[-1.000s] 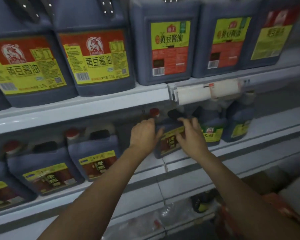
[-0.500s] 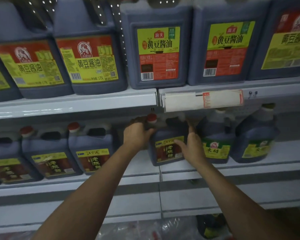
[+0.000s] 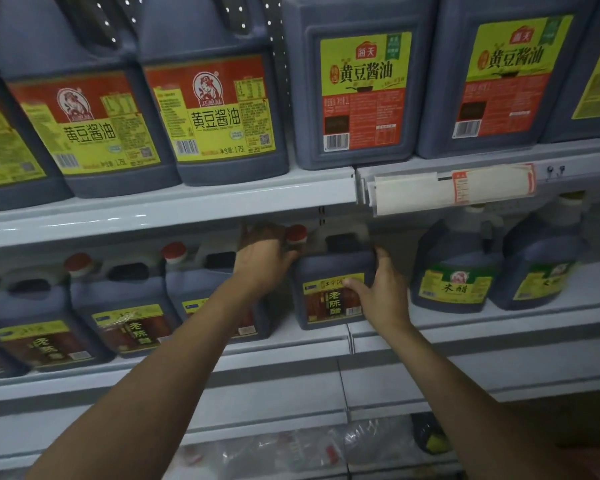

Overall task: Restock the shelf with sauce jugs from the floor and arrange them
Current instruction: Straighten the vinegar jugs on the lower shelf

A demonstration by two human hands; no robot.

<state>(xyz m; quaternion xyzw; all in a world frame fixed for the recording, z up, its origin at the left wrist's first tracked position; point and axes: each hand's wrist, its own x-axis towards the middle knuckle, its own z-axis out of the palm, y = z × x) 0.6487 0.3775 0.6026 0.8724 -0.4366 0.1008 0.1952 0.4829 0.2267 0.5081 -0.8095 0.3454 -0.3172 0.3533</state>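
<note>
A dark sauce jug with a red cap and a brown-and-yellow label stands on the middle shelf, upright, under the upper shelf edge. My left hand grips its left shoulder beside the cap, fingers curled behind the jug. My right hand holds its right side, thumb across the label and fingers round the corner. To the left stand matching red-capped jugs, the nearest one partly hidden by my left forearm.
Two rounder jugs with green-yellow labels stand right of the held jug, with a gap between. Large soy sauce jugs fill the upper shelf. A paper price tag hangs from its edge. Plastic-wrapped goods lie below.
The view has moved closer and tilted up. Both hands stay on the jug, which now stands a little deeper on the shelf; my left hand has reached further behind its cap.
</note>
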